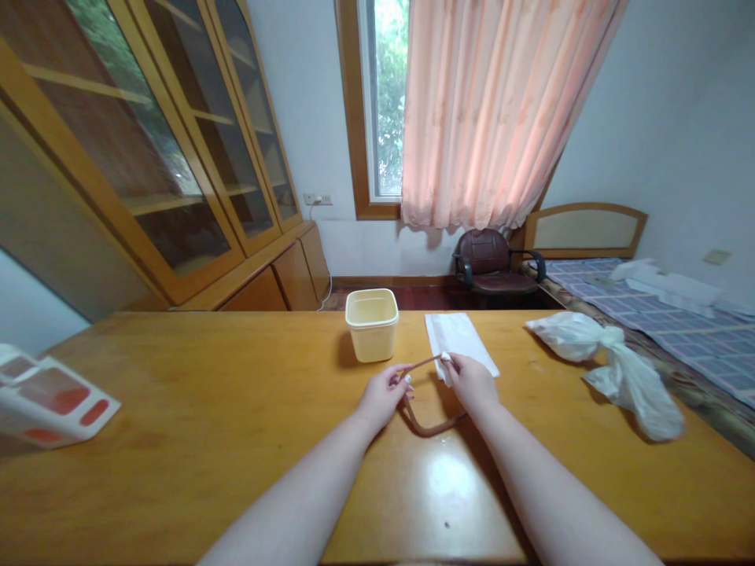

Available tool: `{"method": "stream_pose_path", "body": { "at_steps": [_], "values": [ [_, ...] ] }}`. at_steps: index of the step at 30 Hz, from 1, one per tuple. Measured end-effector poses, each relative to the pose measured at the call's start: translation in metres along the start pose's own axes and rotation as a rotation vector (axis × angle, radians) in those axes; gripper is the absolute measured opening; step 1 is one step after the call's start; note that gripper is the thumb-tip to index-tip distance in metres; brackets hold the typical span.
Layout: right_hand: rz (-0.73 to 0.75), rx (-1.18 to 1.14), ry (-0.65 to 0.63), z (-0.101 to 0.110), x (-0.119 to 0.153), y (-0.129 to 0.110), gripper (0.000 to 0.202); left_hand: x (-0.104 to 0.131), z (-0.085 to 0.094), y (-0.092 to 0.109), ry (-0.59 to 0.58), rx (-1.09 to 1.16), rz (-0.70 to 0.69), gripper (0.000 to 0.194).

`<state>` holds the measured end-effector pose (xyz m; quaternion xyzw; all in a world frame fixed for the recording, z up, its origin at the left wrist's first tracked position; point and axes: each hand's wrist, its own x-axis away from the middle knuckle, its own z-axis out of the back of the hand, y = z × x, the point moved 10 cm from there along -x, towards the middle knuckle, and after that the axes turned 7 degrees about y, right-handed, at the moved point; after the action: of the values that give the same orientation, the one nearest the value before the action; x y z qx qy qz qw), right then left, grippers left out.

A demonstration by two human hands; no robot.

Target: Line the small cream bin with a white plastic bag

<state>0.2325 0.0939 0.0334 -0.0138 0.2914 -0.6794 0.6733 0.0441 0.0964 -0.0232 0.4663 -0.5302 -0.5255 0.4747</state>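
Note:
Held up in front of me over the table is a thin brown squarish ring [433,430] with rounded corners. My left hand [381,393] pinches its left side, fingers closed. At the ring's far right corner, my right hand [473,384] grips it, also closed, and covers part of it. Small white spots show at the fingertips of both hands; I cannot tell what they are. Just beyond my left hand stands an upright cream plastic bin [373,334], its top open. A flat white sheet or folded bag [463,338] lies beyond my right hand.
On the wooden table [236,409], a knotted white plastic bag [625,369] lies to the right. A white container with red-orange panels [56,401] is at the left edge. Past the table are a glass-door cabinet [236,212], a maroon armchair [487,259] and a bed [666,306].

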Motion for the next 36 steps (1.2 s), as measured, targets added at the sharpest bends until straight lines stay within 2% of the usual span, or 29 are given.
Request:
{"method": "stream_pose_path", "body": {
  "at_steps": [3, 7, 16, 22, 25, 29, 32, 36],
  "values": [
    [0.088, 0.023, -0.012, -0.002, 0.0, -0.008, 0.033, 0.002, 0.003, 0.005, 0.008, -0.013, 0.021, 0.048],
    [0.132, 0.062, -0.041, -0.005, 0.0, -0.011, 0.031, 0.004, 0.005, 0.012, 0.004, -0.055, 0.013, 0.048],
    [0.29, 0.085, -0.161, -0.018, 0.01, -0.032, 0.03, 0.0, 0.007, 0.011, -0.001, -0.262, -0.046, 0.045],
    [0.385, 0.087, -0.229, -0.025, 0.02, -0.051, 0.03, 0.003, -0.002, 0.009, -0.073, -0.338, -0.082, 0.043],
    [0.29, 0.075, -0.181, -0.018, 0.013, -0.04, 0.031, 0.004, -0.001, 0.013, -0.038, -0.304, -0.132, 0.049],
    [0.049, 0.039, -0.06, -0.002, 0.0, -0.008, 0.036, 0.003, 0.004, 0.021, 0.034, -0.289, -0.248, 0.059],
    [-0.024, 0.03, -0.05, -0.003, -0.002, 0.003, 0.039, 0.001, 0.006, 0.015, 0.045, -0.269, -0.195, 0.06],
    [-0.022, 0.037, -0.077, -0.008, -0.002, 0.003, 0.037, 0.001, 0.006, 0.014, 0.027, -0.206, -0.116, 0.055]
  ]
}}
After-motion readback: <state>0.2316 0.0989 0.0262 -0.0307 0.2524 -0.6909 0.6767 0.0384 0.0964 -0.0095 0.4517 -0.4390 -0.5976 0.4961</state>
